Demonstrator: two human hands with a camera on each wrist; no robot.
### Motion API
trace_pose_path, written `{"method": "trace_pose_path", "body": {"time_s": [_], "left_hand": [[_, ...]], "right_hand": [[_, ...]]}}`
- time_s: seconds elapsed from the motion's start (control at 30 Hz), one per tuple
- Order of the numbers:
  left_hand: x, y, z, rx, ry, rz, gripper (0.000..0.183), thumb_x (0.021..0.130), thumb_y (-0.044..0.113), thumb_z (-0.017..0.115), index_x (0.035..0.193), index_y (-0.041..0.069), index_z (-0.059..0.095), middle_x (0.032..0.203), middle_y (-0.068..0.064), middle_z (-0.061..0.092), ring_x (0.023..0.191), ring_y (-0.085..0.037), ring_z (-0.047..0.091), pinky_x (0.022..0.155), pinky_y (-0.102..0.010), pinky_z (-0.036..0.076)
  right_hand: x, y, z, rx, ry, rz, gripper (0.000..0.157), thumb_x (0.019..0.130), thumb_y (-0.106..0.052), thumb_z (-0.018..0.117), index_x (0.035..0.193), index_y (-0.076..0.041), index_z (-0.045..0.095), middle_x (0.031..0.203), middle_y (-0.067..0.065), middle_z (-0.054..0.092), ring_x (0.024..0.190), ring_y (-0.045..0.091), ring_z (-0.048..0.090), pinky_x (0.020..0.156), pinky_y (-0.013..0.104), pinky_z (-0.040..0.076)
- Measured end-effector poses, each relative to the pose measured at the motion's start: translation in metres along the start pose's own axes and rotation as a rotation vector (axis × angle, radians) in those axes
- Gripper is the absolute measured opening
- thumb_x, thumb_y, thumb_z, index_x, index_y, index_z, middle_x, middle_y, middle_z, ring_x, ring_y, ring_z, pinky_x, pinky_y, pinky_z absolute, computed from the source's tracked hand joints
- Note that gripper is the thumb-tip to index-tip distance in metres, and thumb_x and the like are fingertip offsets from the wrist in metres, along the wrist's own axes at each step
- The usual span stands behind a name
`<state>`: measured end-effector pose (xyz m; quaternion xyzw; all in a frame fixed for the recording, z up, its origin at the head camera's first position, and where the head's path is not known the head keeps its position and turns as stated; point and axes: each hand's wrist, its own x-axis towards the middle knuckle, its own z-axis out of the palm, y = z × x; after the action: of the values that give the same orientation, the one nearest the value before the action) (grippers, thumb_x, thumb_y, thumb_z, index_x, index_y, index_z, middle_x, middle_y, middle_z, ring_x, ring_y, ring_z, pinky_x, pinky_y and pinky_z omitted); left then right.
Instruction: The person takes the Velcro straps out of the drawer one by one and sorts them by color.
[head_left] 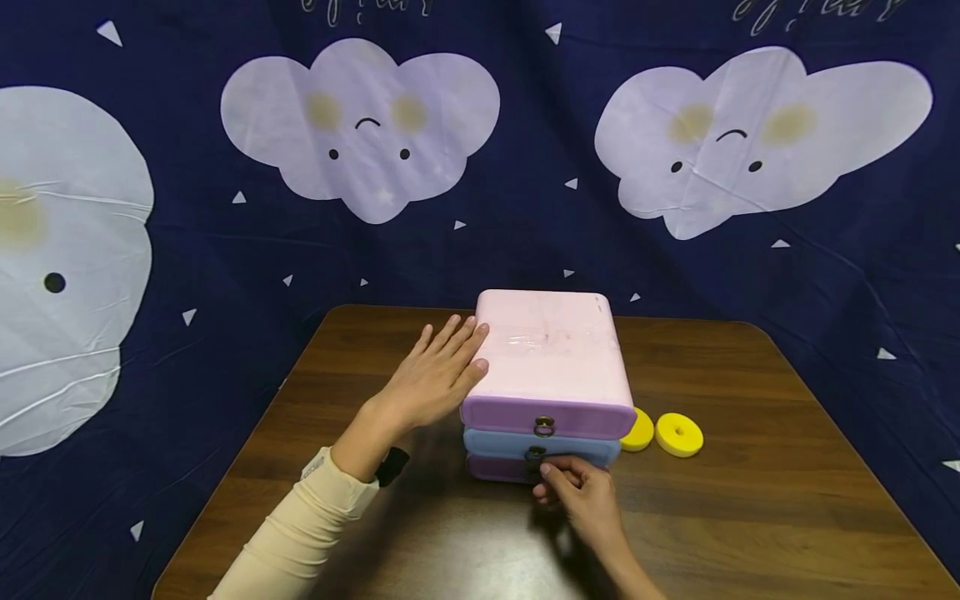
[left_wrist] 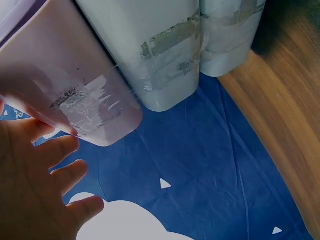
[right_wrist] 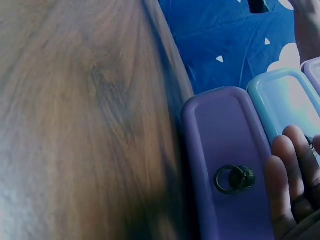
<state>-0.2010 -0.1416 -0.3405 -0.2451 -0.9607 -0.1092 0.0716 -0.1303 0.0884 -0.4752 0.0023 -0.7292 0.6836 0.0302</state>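
Note:
A small three-tier drawer box (head_left: 551, 358) with a pale pink top stands on the table. Its fronts are a purple top drawer (head_left: 502, 418), a blue middle drawer (head_left: 491, 443) and a purple bottom drawer (head_left: 495, 469); each has a dark ring pull. My left hand (head_left: 431, 375) rests with straight, spread fingers against the upper left edge of the box. Low at the front, my right hand (head_left: 585, 500) pinches the ring pull (head_left: 535, 453) of the blue drawer between thumb and forefinger. Those fingers partly hide the bottom drawer's ring, which the right wrist view shows hanging free (right_wrist: 234, 179).
Two yellow discs lie right of the box: one (head_left: 637, 431) partly behind it, the other (head_left: 679, 435) with a small centre hole. Around them is the brown wooden table (head_left: 750, 517). A dark blue cloth (head_left: 525, 150) with cloud prints hangs behind.

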Motion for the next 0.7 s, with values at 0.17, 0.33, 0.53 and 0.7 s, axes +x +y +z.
{"method": "trace_pose_path", "body": {"time_s": [0.17,0.33,0.53,0.7], "left_hand": [[0.001,0.000,0.000,0.001,-0.003,-0.007,0.056,0.102,0.049,0.019,0.152,0.024,0.013,0.160,0.001,0.011,0.149,-0.018,0.000,0.120,-0.050,0.003],[0.001,0.001,0.000,0.004,0.003,-0.005,0.056,0.102,0.049,0.018,0.152,0.024,0.013,0.160,0.001,0.012,0.149,-0.018,0.000,0.120,-0.049,0.003],[0.000,0.001,-0.001,0.001,-0.002,-0.007,0.056,0.102,0.049,0.019,0.152,0.024,0.013,0.160,0.000,0.012,0.149,-0.018,0.001,0.120,-0.049,0.003],[0.000,0.001,0.000,0.009,-0.004,-0.010,0.056,0.102,0.049,0.018,0.152,0.024,0.013,0.160,0.001,0.011,0.149,-0.018,0.001,0.120,-0.050,0.003]], "right_hand": [[0.004,0.003,0.004,-0.013,-0.025,0.042,0.019,0.088,-0.010,0.064,0.093,0.008,0.066,0.065,0.017,0.070,0.052,0.016,0.067,0.052,0.034,0.057],[0.007,0.004,0.007,-0.037,-0.069,0.071,0.030,0.089,-0.019,0.065,0.092,0.011,0.066,0.067,0.019,0.070,0.052,0.015,0.067,0.052,0.032,0.056],[0.008,0.002,0.010,-0.031,-0.108,0.085,0.037,0.090,-0.022,0.063,0.085,0.015,0.064,0.066,0.019,0.070,0.052,0.015,0.067,0.052,0.033,0.057],[0.005,0.001,0.012,-0.032,-0.092,0.095,0.036,0.090,-0.020,0.063,0.082,0.015,0.064,0.064,0.019,0.070,0.051,0.016,0.067,0.052,0.033,0.056]]}}
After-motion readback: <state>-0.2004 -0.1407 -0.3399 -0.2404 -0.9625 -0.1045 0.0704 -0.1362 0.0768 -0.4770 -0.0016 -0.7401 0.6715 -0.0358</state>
